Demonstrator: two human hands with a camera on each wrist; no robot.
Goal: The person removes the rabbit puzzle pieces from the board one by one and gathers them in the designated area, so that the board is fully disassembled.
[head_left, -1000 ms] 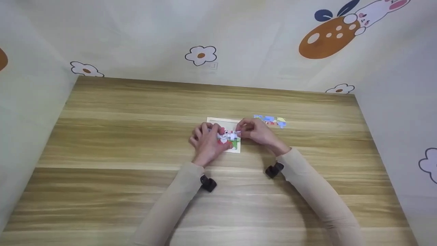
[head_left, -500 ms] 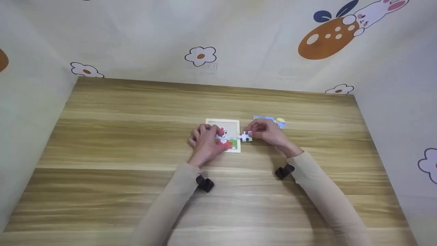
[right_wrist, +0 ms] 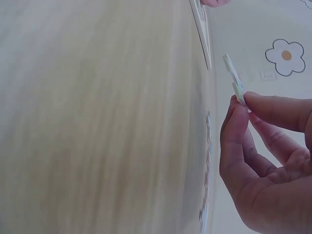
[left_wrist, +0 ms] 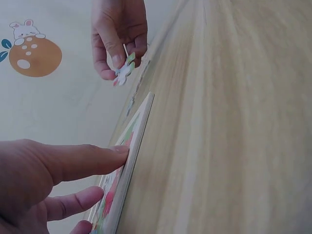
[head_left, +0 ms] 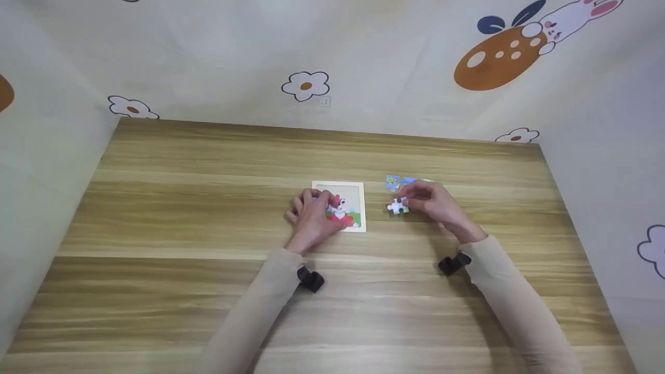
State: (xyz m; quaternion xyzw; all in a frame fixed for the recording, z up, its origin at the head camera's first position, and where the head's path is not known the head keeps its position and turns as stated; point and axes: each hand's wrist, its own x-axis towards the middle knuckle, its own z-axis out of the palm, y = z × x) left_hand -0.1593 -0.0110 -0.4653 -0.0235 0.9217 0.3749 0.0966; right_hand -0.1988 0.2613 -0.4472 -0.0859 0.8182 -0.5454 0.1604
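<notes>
My left hand (head_left: 313, 218) rests on a small framed jigsaw puzzle (head_left: 363, 208), thumb and fingertips pressing on its face. The part showing has a white character with red and pink over green; my hand covers the left side. In the left wrist view the thumb (left_wrist: 105, 158) lies straight across the frame's near edge. Right of the frame, my right hand (head_left: 436, 203) pinches a jigsaw piece (head_left: 397, 206) by its edge between thumb and fingers. This white and green piece (right_wrist: 235, 80) is held up off the wood in the right wrist view.
Several loose jigsaw pieces (head_left: 393, 182), blue and yellow, lie behind my right hand, which partly hides them. The wooden table (head_left: 208, 171) meets a printed wall covering (head_left: 234, 78) at the back. Black cameras (head_left: 454, 264) are strapped to both wrists.
My right hand has drawn the pinched jigsaw piece rightward from over the framed puzzle to the wood beside it. The left hand stays on the puzzle, nearly still.
</notes>
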